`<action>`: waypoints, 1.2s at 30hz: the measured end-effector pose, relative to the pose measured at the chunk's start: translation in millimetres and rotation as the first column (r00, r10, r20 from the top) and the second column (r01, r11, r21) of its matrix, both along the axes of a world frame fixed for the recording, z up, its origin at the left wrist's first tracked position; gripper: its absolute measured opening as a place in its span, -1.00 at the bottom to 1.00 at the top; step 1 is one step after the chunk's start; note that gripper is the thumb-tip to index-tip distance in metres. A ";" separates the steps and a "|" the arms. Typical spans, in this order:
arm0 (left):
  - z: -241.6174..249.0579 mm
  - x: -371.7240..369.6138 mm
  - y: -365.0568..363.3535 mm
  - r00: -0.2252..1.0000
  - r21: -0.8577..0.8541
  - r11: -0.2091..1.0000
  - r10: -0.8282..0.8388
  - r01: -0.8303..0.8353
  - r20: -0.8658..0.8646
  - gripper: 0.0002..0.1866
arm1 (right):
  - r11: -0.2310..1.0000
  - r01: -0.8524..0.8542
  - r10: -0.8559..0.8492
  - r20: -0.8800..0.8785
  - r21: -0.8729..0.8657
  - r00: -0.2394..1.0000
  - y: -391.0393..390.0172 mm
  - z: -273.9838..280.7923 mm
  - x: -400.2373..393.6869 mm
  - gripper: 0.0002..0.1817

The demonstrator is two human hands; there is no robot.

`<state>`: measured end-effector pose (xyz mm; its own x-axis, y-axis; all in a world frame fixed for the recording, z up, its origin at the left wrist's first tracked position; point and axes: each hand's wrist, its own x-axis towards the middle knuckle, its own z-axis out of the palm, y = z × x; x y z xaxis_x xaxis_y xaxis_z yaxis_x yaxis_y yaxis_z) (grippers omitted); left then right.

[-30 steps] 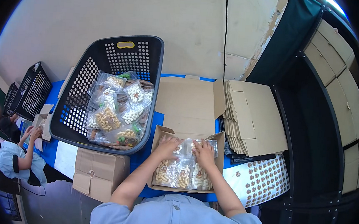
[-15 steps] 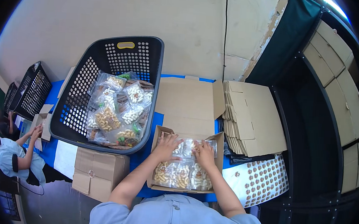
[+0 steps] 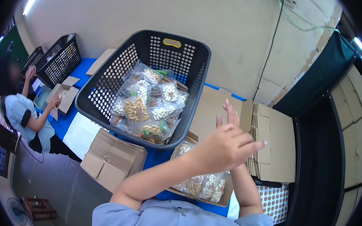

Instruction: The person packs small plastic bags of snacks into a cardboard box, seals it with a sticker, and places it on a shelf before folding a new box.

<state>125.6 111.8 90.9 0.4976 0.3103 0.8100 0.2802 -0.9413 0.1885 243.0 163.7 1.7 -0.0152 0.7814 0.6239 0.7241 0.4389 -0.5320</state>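
The clear packets (image 3: 209, 186) of white and tan pieces lie in the open box (image 3: 225, 199), close in front of the person; its lid (image 3: 206, 110) is folded back toward the wall. Above it, crossing in the air, are the left hand (image 3: 222, 148), its fingers loosely bent and slightly apart, pinching nothing that shows, and the right hand (image 3: 230, 116), mostly hidden behind it; its full finger state cannot be told. This looks like a pause between handling moves; touching the packets would call for uncrossing the hands and lowering them over the box.

To the left stands the black basket (image 3: 207, 64), holding more packets (image 3: 137, 110); just below it is a closed carton (image 3: 113, 146); to the right are stacked flat cartons (image 3: 282, 141), with the sticker sheet (image 3: 277, 203) nearer the person; farther left, a co-worker (image 3: 23, 112) handles a smaller box (image 3: 68, 99).
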 end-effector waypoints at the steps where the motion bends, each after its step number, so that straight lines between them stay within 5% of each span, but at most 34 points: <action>1: 9.6 -10.3 8.7 1.000 0.004 1.000 0.015 -0.015 0.005 -0.52 | 0.989 -0.039 0.017 0.152 0.144 0.988 12.0 14.9 -7.2 -0.42; 2: 18.4 -25.3 19.0 0.995 0.037 0.995 0.098 -0.097 -0.029 -0.60 | 0.956 -0.096 0.010 0.296 0.278 0.955 23.3 25.7 -15.4 -0.49; 6: 30.7 -89.0 75.2 0.947 -0.077 0.944 0.319 -0.321 -0.037 -0.86 | 0.889 -0.337 0.298 0.168 0.310 0.940 64.1 54.1 -62.8 -0.59; 8: 18.6 -125.8 109.1 0.882 -0.228 0.854 0.438 -0.468 -0.173 -0.79 | 0.841 -0.533 0.511 0.182 0.097 0.840 79.8 60.6 -95.2 -0.65; 10: -11.9 -165.2 143.3 0.831 -0.310 0.773 0.485 -0.554 -0.273 -0.75 | 0.883 -0.468 0.397 0.537 -0.003 0.744 112.1 34.3 -121.3 -0.72; 12: -49.3 -201.8 171.2 0.766 -0.420 0.648 0.461 -0.635 -0.448 -0.67 | 0.855 -0.509 0.423 0.707 -0.104 0.566 137.8 6.6 -137.7 -0.81; 15: -86.1 -231.7 186.6 0.558 -0.456 0.355 0.281 -0.816 -0.780 -0.52 | 0.853 -0.251 0.512 0.829 -0.458 0.224 174.8 -37.6 -162.3 -0.77; 17: -92.2 -229.8 186.2 0.444 -0.396 0.262 0.158 -0.880 -0.882 -0.45 | 0.803 -0.159 0.584 0.812 -0.574 0.016 185.3 -58.9 -169.5 -0.72; 18: -91.6 -227.2 184.5 0.441 -0.393 0.259 0.165 -0.882 -0.882 -0.45 | 0.805 -0.164 0.580 0.815 -0.570 0.015 188.8 -65.7 -175.3 -0.72; 20: -84.5 -221.6 184.9 0.520 -0.492 0.233 0.074 -0.839 -0.851 -0.43 | 0.659 0.007 0.713 0.623 -0.752 -0.321 201.2 -78.1 -186.6 -0.58; 21: -89.3 -221.1 190.5 0.517 -0.486 0.241 0.085 -0.840 -0.852 -0.42 | 0.660 0.008 0.713 0.622 -0.751 -0.324 205.6 -85.1 -195.0 -0.58; 23: -83.9 -221.5 190.0 0.533 -0.496 0.243 0.124 -0.834 -0.837 -0.43 | 0.611 0.354 0.780 0.464 -0.708 -0.419 208.9 -99.0 -208.5 -0.41; 26: -85.7 -218.2 188.8 0.545 -0.508 0.233 0.140 -0.829 -0.827 -0.43 | 0.643 0.289 0.762 0.553 -0.709 -0.337 191.5 -82.2 -193.7 -0.33; 27: -84.3 -220.8 190.0 0.531 -0.496 0.223 0.136 -0.839 -0.837 -0.43 | 0.612 0.282 0.791 0.570 -0.739 -0.220 186.4 -72.9 -187.7 -0.19; 31: -83.3 -217.0 187.2 0.547 -0.506 0.237 0.163 -0.829 -0.821 -0.46 | 0.725 0.298 0.680 0.713 -0.621 -0.170 227.4 -160.5 -154.5 0.03; 34: -76.7 -214.5 179.4 0.556 -0.519 0.220 0.162 -0.826 -0.815 -0.48 | 0.638 0.358 0.729 0.684 -0.682 0.003 218.3 -134.1 -167.1 0.01; 36: -76.4 -219.7 182.0 0.565 -0.535 0.211 0.129 -0.818 -0.815 -0.48 | 0.681 0.233 0.720 0.693 -0.694 -0.042 210.0 -113.7 -174.0 -0.19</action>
